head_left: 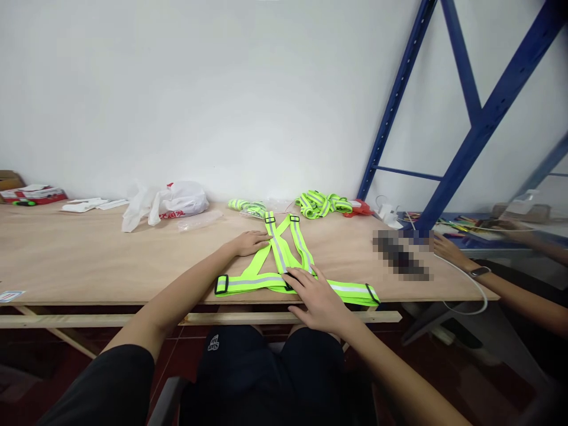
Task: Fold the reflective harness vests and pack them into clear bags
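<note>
A neon yellow-green reflective vest (279, 248) made of straps lies spread on the wooden table before me. Its shoulder straps, with black buckles at the top, point away from me, and the waist belt (252, 284) runs sideways along the near edge. My left hand (252, 243) lies flat at the left shoulder strap, fingertips touching it. Over the middle of the belt rests my right hand (317, 297), fingers stretched out and partly covering a dark buckle there. Neither hand grips anything that I can see.
Behind the vest sit a bundle of similar straps (322, 204) and a bagged one (248, 207). White plastic bags (184, 198) lie to the left. A pixelated dark object (402, 257) and a blue metal frame (448, 171) stand right, near another person's arm (510, 290).
</note>
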Action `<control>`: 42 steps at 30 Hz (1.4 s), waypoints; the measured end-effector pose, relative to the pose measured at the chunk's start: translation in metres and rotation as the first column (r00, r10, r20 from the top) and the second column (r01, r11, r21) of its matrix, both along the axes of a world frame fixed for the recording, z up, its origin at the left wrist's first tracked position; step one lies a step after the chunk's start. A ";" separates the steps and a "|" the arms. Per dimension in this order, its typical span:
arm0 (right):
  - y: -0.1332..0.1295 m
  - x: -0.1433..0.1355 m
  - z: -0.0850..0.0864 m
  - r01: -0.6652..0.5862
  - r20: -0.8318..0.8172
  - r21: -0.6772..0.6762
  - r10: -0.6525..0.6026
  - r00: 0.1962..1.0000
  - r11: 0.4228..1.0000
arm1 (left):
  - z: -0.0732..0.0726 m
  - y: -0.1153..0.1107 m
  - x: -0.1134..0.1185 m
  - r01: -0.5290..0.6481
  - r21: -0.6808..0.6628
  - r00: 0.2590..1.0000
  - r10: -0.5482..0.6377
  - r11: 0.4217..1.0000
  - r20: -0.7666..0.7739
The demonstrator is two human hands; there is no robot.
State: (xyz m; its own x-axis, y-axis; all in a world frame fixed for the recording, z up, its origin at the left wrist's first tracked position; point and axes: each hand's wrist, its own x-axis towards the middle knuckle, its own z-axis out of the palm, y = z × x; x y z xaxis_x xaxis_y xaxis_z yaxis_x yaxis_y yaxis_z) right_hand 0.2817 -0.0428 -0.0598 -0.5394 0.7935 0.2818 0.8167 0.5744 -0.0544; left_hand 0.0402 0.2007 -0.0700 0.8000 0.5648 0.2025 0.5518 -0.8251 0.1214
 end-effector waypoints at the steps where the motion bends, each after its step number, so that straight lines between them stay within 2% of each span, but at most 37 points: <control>1: 0.000 0.000 0.000 -0.001 0.001 0.004 0.001 1.000 1.000 | 0.000 0.000 0.000 -0.001 0.000 1.000 0.001 1.000 -0.002; 11: -0.003 -0.003 0.005 0.011 0.033 -0.009 -0.011 0.999 1.000 | 0.001 -0.001 0.000 0.003 -0.028 1.000 -0.004 1.000 -0.016; 17: 0.000 -0.001 -0.003 0.008 0.052 0.049 -0.011 0.999 0.999 | -0.003 0.003 0.000 0.013 -0.004 1.000 -0.013 1.000 -0.006; 24: 0.006 0.000 -0.010 0.004 0.125 0.113 -0.018 0.992 0.994 | -0.002 0.001 0.000 -0.003 -0.003 1.000 0.003 1.000 -0.009; 42: 0.005 -0.001 -0.007 -0.004 0.146 0.087 -0.009 0.989 0.996 | 0.003 -0.004 0.002 -0.006 -0.025 1.000 0.006 1.000 -0.011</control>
State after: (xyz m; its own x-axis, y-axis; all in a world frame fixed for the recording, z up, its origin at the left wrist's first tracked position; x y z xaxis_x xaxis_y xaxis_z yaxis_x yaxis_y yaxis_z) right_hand 0.2807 -0.0382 -0.0668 -0.5779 0.7707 0.2684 0.8136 0.5698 0.1156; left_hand 0.0421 0.1965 -0.0674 0.7987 0.5742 0.1798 0.5581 -0.8186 0.1357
